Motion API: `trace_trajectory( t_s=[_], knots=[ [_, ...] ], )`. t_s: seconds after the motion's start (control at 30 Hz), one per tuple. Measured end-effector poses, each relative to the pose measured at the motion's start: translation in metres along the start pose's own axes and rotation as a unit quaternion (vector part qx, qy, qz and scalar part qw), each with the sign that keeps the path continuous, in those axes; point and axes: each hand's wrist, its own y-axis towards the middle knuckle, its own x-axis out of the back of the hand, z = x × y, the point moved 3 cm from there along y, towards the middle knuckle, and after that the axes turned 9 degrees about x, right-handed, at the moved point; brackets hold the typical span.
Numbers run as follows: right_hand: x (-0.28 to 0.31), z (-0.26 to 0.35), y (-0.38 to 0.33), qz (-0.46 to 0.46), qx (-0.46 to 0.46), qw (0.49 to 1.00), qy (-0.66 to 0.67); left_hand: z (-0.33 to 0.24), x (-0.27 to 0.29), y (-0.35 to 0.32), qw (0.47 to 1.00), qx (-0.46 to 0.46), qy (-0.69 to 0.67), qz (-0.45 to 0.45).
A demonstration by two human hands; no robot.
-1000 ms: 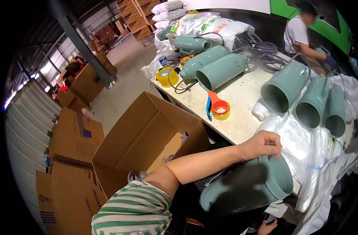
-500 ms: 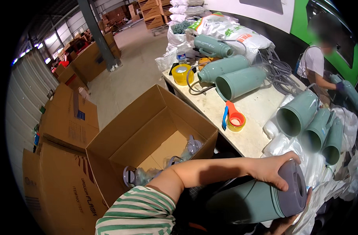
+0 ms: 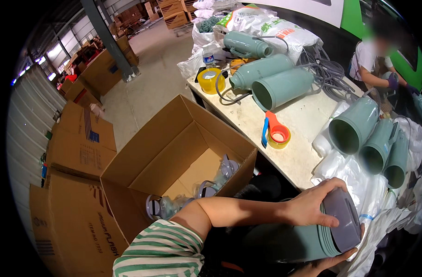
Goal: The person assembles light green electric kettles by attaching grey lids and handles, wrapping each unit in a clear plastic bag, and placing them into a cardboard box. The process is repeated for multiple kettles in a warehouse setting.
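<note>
While the green flask body (image 3: 289,242) is lying on its side just below the counter (image 3: 303,157) edge, the left hand (image 3: 315,207) is pressing down over its upper rim beside the grey base cap (image 3: 342,219), fingers spread and clamped on it. The right hand (image 3: 324,267) is cupping the same flask body from underneath, only its fingers showing. Left of the flask body, an open cardboard box (image 3: 174,157) is holding plastic-wrapped pieces. Beyond it on the counter, an orange tape dispenser (image 3: 276,131) is lying.
</note>
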Motion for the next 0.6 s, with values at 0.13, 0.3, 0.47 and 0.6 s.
trace_trajectory(
  t_s=[0.13, 0.3, 0.47, 0.6],
  knots=[
    [-0.006, 0.011, 0.007, 0.089, 0.136, 0.952, -0.259, -0.01, 0.002, 0.004, 0.962, -0.217, 0.163, -0.033],
    [0.021, -0.001, 0.011, 0.178, 0.29, 0.893, -0.296, -0.01, -0.006, 0.006, 0.926, -0.277, 0.254, -0.014],
    [0.019, -0.001, 0.006, 0.183, 0.29, 0.893, -0.292, -0.006, -0.007, 0.002, 0.93, -0.259, 0.259, -0.023],
    [-0.016, 0.022, 0.001, 0.222, 0.292, 0.836, -0.409, 0.001, -0.013, 0.02, 0.95, -0.198, 0.232, -0.065]
  ],
)
